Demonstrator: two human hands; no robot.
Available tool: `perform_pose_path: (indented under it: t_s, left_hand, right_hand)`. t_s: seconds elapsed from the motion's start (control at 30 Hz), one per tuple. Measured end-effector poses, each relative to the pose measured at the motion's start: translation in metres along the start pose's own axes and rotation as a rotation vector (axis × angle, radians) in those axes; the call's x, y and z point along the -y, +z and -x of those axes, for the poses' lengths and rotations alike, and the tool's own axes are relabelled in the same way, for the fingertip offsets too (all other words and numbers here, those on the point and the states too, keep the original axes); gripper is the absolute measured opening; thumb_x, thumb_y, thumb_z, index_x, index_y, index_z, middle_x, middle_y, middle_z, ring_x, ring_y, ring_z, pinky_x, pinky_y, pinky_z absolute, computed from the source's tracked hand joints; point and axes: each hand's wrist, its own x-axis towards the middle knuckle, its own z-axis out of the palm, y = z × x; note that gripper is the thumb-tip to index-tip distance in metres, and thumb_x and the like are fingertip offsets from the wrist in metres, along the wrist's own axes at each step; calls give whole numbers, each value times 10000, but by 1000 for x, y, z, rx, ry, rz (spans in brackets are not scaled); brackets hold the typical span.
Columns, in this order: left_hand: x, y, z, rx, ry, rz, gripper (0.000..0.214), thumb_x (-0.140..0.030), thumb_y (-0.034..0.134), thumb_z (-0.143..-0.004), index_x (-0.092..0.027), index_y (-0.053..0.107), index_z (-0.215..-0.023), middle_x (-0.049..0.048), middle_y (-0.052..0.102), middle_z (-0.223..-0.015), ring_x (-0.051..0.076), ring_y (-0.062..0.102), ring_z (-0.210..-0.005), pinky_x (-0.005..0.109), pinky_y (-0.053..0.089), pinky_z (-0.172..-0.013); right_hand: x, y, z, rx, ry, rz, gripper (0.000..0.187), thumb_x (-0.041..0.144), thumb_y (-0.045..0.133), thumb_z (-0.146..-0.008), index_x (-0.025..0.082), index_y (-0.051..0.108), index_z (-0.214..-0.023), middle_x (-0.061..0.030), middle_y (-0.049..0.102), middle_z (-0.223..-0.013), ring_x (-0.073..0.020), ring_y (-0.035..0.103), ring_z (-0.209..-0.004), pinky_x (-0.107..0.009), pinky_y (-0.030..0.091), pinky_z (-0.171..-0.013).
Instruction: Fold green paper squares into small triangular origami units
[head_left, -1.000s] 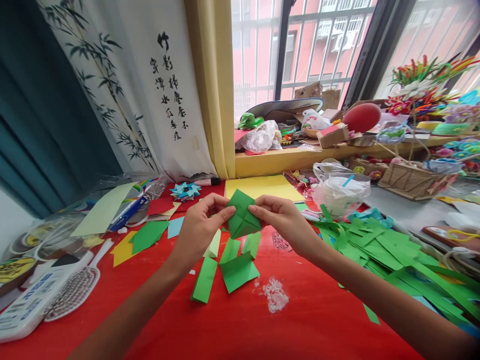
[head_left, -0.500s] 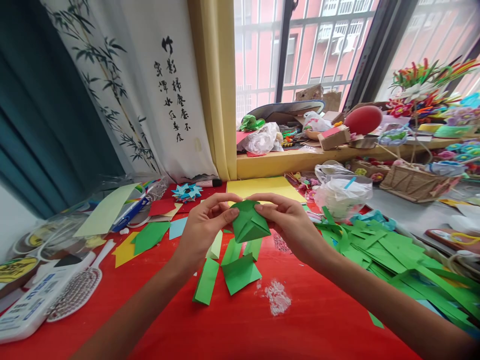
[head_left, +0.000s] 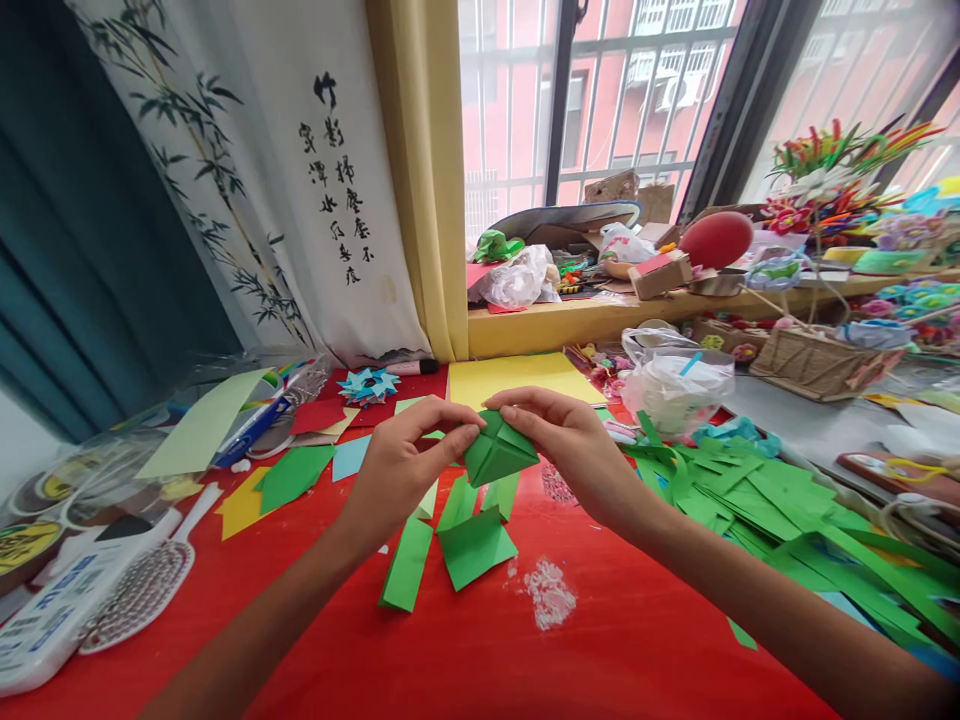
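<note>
Held up between both hands is a folded piece of green paper, with crease lines and a flap on the side facing me. My left hand pinches its upper left corner between thumb and fingers. At its upper right edge, my right hand grips it the same way, thumb in front. Just below, a creased green paper piece lies on the red table, beside a narrow folded green strip and other green pieces partly behind it.
Many green paper strips are heaped on the right. A white hairbrush lies at the left, near a blue folded-paper ring. Behind my hands is a yellow sheet; a plastic tub stands right of it.
The green paper's top edge has changed shape between my fingers, and its folded ridges show more. Both hands remain on it. The whole view has shifted slightly.
</note>
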Motion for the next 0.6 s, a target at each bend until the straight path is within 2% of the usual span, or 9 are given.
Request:
perform_pose_path:
  t_s: [0.1,0.27,0.33,0.47,0.6]
  left_hand:
    - [1,0,-1,3,-47,43,141,-323,563,-789,-201,606,-846,3,615,-825,135,566,-729,224,469,-631]
    - [4,3,-3,41,-104,107,145,-323,575,-786,-185,595,-826,-4,587,-792,117,542,-691,210,453,-596]
    - [5,3,-4,6,-102,127,143,-318,592,-774,-177,590,-802,-8,579,-760,114,532,-660,217,454,-588]
    - [5,3,-3,-83,-83,156,144,-318,601,-766,-179,582,-797,-9,581,-747,126,543,-672,243,468,-620]
    - [6,1,-4,-15,-112,140,158,-318,618,-750,-173,592,-805,1,595,-781,137,559,-740,243,462,-668]
  right_hand:
    - [1,-2,0,49,-46,72,124,254,541,-824,214,642,-885,-9,606,-789,-123,530,-694,-238,420,-596]
    - [1,-3,-1,134,-76,141,178,233,519,-843,219,592,-1005,45,493,-576,-89,431,-520,-212,323,-470]
    - [0,-3,-3,128,-44,95,197,259,531,-837,208,582,-1021,41,512,-582,-93,463,-528,-214,354,-486]
    - [-1,-4,-5,118,20,32,175,305,536,-826,156,627,-840,-20,601,-714,-133,570,-658,-269,457,-634]
    - [0,-7,-6,107,1,134,183,298,539,-819,156,644,-773,-23,611,-714,-137,564,-669,-260,449,-626]
